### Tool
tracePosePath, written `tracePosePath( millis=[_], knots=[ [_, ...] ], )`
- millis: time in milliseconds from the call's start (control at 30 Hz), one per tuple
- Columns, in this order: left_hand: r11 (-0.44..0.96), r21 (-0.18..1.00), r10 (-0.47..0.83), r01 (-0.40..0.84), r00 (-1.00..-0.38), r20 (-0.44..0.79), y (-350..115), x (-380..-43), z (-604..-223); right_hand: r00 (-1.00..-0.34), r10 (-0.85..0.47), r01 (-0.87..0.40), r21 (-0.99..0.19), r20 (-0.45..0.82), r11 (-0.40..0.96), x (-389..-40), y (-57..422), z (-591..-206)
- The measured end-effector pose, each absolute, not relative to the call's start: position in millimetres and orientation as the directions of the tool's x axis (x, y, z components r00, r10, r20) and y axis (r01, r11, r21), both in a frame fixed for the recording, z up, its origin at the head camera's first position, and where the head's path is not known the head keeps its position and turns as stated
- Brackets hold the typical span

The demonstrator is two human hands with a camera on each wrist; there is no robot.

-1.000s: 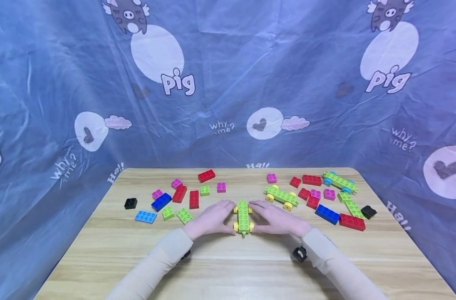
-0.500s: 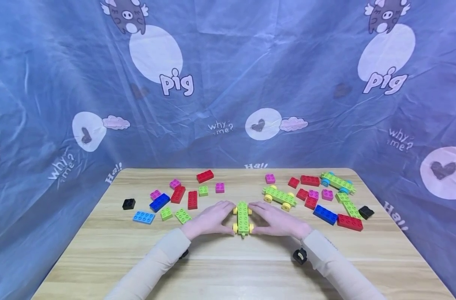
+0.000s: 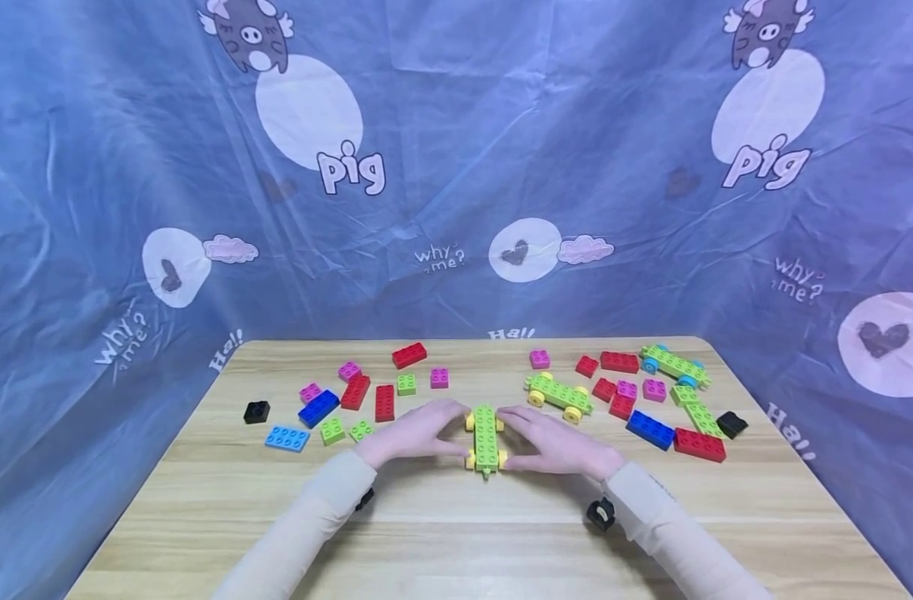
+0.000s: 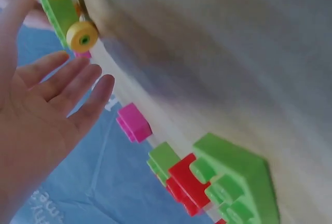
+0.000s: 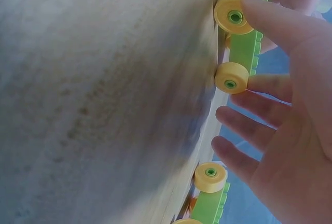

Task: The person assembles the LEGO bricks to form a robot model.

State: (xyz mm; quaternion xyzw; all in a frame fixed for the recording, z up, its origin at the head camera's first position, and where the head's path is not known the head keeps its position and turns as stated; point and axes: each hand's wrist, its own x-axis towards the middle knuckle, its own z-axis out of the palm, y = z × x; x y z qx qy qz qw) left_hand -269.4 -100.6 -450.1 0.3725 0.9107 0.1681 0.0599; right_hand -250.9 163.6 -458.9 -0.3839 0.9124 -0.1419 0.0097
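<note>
A lime-green toy car base (image 3: pixel 486 442) with studs and yellow wheels stands lengthwise between my hands in the head view. My left hand (image 3: pixel 419 429) is at its left side with fingers spread and relaxed; in the left wrist view a gap shows between those fingers (image 4: pixel 70 81) and the nearer yellow wheel (image 4: pixel 82 36). My right hand (image 3: pixel 557 437) stays along the right side. In the right wrist view its thumb touches one yellow wheel (image 5: pixel 228 12) and its index fingertip meets the other wheel (image 5: pixel 231 78), remaining fingers loosely extended.
Another yellow-wheeled car base (image 3: pixel 558 395) stands right of my right hand, and a blue-wheeled one (image 3: pixel 674 365) at the back right. Loose bricks lie on both sides, including a light-blue brick (image 3: pixel 287 438) and a long red brick (image 3: pixel 700 444). A patterned blue cloth (image 3: pixel 456 167) rises behind the table.
My left hand has shifted slightly left and away from the car base, covering more of a green brick beside it. The right hand and the car base stay in place.
</note>
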Motion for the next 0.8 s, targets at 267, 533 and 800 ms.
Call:
tracePosePath(
  millis=[267, 533, 800],
  knots=[
    [0.697, 0.406, 0.628, 0.591, -0.776, 0.052, -105, -293, -437, -0.706, -0.703, -0.697, -0.259, 0.087, 0.669, -253, 164, -459],
    [0.683, 0.394, 0.605, 0.616, -0.778, 0.168, -110, -320, -436, -0.702, -0.706, -0.703, -0.246, 0.090, 0.667, -254, 165, -459],
    [0.730, 0.362, 0.565, 0.580, -0.810, 0.157, -111, -334, -444, -0.710, -0.700, -0.691, -0.260, 0.072, 0.675, -252, 164, -459]
  ],
)
